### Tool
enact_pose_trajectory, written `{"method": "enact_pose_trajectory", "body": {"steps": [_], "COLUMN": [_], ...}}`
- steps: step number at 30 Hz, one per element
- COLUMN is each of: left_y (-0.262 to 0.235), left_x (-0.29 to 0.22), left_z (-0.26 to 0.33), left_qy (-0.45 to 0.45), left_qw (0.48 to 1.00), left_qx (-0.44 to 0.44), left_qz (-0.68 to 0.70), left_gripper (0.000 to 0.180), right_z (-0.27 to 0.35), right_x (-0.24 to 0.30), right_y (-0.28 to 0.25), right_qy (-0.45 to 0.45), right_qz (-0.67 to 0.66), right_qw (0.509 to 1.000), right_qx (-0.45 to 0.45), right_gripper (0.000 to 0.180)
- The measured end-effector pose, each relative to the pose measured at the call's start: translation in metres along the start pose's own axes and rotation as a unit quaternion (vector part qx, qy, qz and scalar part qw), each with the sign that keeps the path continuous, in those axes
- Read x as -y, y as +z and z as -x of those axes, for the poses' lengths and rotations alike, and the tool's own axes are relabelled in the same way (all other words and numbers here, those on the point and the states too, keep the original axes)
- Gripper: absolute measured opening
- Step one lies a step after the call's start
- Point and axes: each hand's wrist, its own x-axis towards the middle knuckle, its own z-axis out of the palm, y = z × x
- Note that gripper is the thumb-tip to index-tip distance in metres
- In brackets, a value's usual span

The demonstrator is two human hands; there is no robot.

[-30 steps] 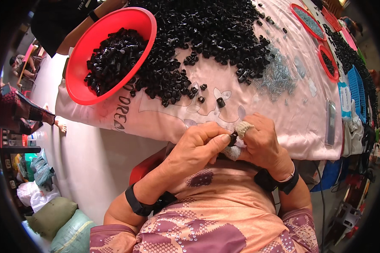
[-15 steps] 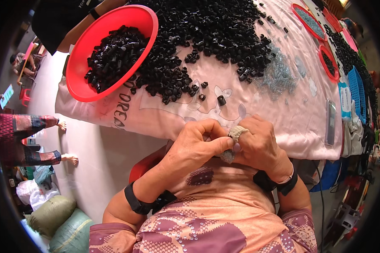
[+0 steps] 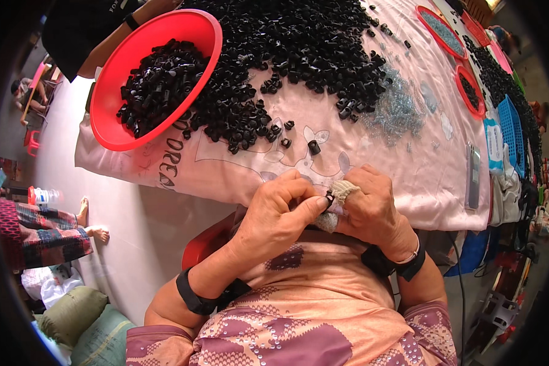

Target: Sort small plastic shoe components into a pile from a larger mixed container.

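Here, pink cloth (image 3: 409, 165), pale floor (image 3: 146, 244)

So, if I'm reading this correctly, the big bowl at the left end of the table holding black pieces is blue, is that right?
Not quite: the bowl is red, not blue. It does sit at the left end of the table and holds black pieces, as the head view shows.

One wide fisheye view, worn on the seated person's head, looks steeply down over their chest and forearms, which enter from the lower edge. The left hand (image 3: 280, 213) and right hand (image 3: 372, 210) sit close below the lens at the near edge of the counter (image 3: 409, 177). The counter stretches away toward the top, its straight edges bending at the dark circular rim.
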Motion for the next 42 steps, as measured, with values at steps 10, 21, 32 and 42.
{"method": "enact_pose_trajectory", "body": {"steps": [10, 21, 32, 42], "left_y": [0.005, 0.006, 0.003, 0.001], "left_x": [0.000, 0.003, 0.001, -0.002], "left_z": [-0.002, -0.003, -0.006, -0.004], "left_qy": [0.008, 0.030, 0.070, -0.033], "left_qw": [0.998, 0.994, 0.984, 0.997], "left_qx": [-0.053, -0.077, -0.095, -0.059], "left_qz": [-0.045, -0.064, -0.136, -0.047], "left_gripper": [0.018, 0.018, 0.018, 0.016], "right_z": [-0.001, -0.002, -0.006, -0.002], "right_x": [-0.003, -0.001, 0.001, -0.004], "right_y": [0.007, 0.010, 0.010, 0.007], "right_qy": [-0.004, 0.030, 0.049, 0.039], "right_qz": [-0.002, 0.041, 0.057, 0.023], "right_qw": [1.000, 0.999, 0.997, 0.999], "right_qx": [0.003, 0.014, 0.007, 0.014], "right_gripper": [0.030, 0.027, 0.030, 0.029]}}
